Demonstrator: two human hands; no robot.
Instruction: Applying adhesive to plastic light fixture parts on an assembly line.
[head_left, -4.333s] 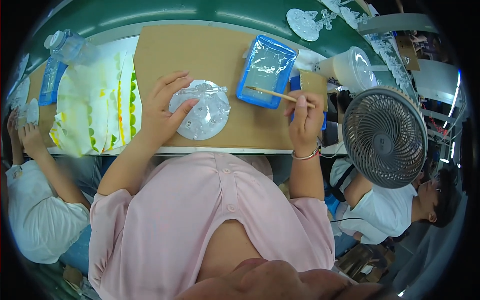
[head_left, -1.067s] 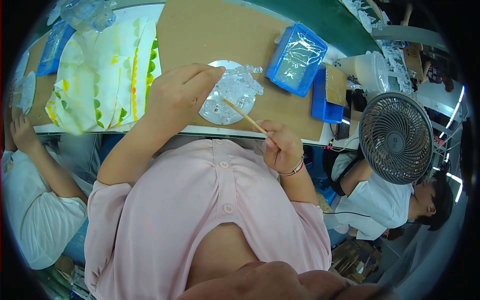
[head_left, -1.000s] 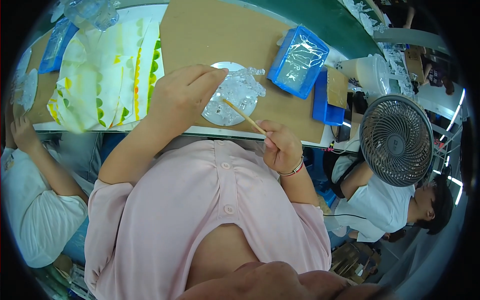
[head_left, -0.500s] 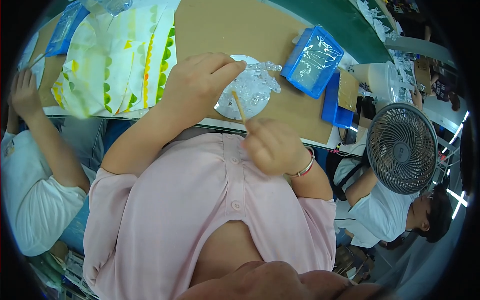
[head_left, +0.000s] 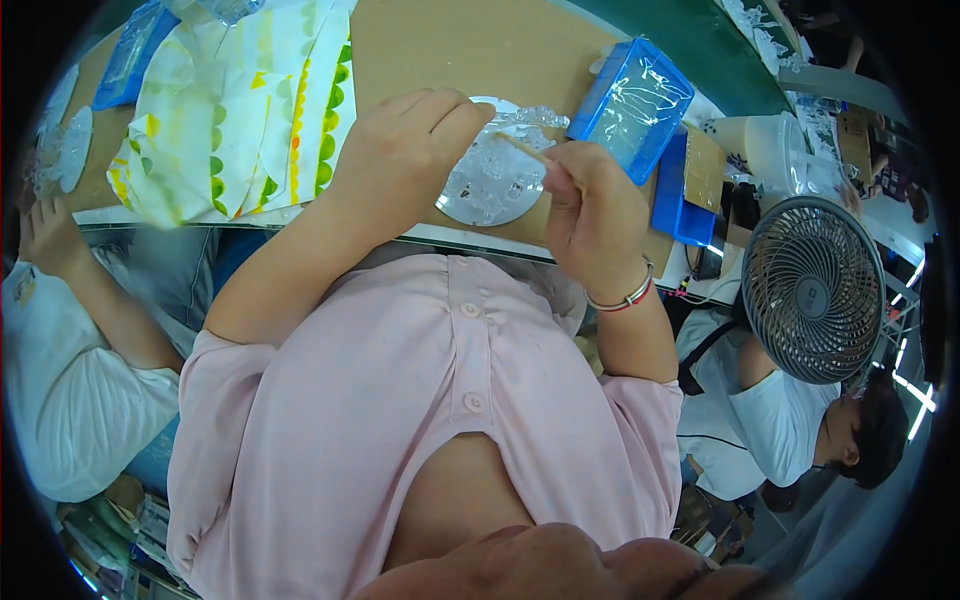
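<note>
My left hand [head_left: 415, 140] is closed, its fingertips pinching one end of a long, bumpy clear plastic piece [head_left: 540, 117] that reaches out to the right. Between the fingers of my right hand [head_left: 600, 210] is a thin wooden stick [head_left: 522, 148]. Its tip points left at the clear piece, close to my left fingertips; whether they touch I cannot tell. Below both hands lies a round white plate [head_left: 470, 211] with several small clear plastic bits [head_left: 500, 170] scattered over it.
A blue tray [head_left: 605, 86] with clear film stands right of the plate, beside a second blue box [head_left: 677, 215]. Patterned white cloth or sheets [head_left: 240, 130] cover the table's left. A grey fan [head_left: 813, 290] is at the right. Co-workers sit on both sides.
My right hand has moved up and right, and the stick now points left rather than steeply up. My left hand has stayed almost in place with the clear piece.
</note>
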